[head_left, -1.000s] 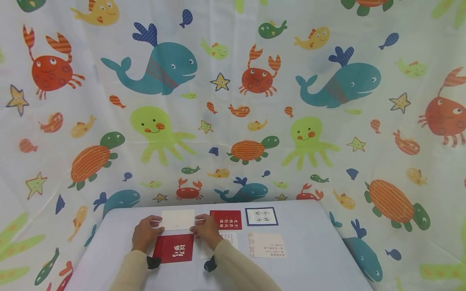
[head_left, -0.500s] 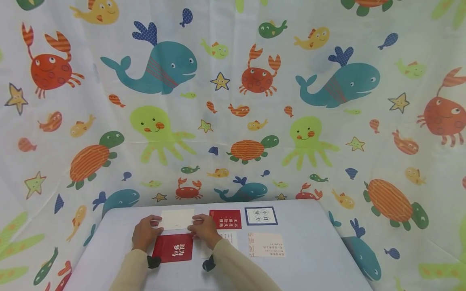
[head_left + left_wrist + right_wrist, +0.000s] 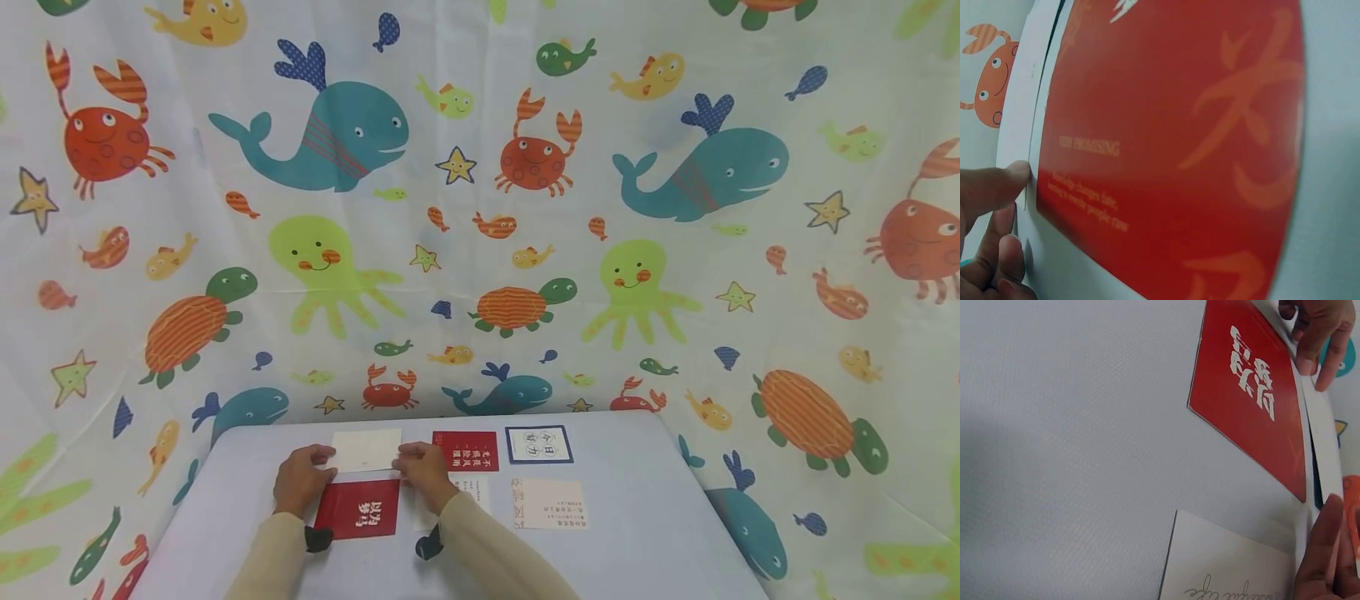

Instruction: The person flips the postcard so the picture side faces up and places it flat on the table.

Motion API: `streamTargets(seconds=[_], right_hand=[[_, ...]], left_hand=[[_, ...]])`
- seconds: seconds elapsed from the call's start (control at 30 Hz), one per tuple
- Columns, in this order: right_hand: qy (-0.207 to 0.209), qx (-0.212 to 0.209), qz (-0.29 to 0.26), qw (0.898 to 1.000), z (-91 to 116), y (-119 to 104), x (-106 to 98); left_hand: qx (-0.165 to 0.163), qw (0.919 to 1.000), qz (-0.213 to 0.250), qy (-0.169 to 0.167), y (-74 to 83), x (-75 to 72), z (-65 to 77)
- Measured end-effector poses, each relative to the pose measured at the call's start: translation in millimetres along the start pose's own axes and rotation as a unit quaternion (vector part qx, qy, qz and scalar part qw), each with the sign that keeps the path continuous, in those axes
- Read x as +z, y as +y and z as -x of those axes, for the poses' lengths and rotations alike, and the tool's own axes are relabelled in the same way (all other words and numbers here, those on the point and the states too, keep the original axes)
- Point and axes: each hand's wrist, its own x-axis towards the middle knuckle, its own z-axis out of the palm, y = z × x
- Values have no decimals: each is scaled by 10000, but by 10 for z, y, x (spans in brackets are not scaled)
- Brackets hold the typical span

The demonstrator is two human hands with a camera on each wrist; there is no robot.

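Note:
In the head view a cream-white card [image 3: 366, 450] is at the table's back left, with one hand at each end. My left hand [image 3: 302, 480] pinches its left end; the left wrist view shows that thumb [image 3: 1017, 172] on the card's edge and the other fingers curled below. At the opposite end, my right hand [image 3: 424, 477] holds the card between thumb and fingers. From the right wrist view, a dark gap shows along the card's [image 3: 1324, 434] near edge. A red card with white characters [image 3: 358, 510] lies just in front of it.
Right of the red card, a white card with script lettering [image 3: 1229, 562] lies partly under my right arm. Farther right are another red card [image 3: 465, 450], a blue-bordered card [image 3: 539, 447] and a pale pink card [image 3: 553, 504]. A sea-animal curtain [image 3: 480, 250] hangs behind the table.
Both hands stay at the ends of the cream-white card with almost no movement. The other cards lie as before; the head view shifts very slightly.

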Motion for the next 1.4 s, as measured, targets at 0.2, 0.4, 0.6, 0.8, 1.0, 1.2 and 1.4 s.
streamTargets(seconds=[0.2,0.4,0.6,0.8,1.0,1.2,1.4], right_hand=[[100,-112,-208,9997,-19,-9,2],[120,-120,-316,9994,-35,-3,-5],[70,-138,-522,9985,-79,3,-2],[225,-172,-345,9990,-82,-4,20],[349,-185,-273,9988,-65,18,18],[235,-174,-372,9989,-62,4,-27],[73,-131,-366,9992,-35,-36,-69]], left_hand=[[10,10000,4,46,25,-8,32],[36,10000,2,58,39,7,51],[92,9999,80,12,64,44,81],[29,9999,122,-2,93,53,112],[-29,9997,248,-48,93,53,129],[-53,9991,400,-89,35,23,94],[61,9989,463,-87,-2,-73,75]])
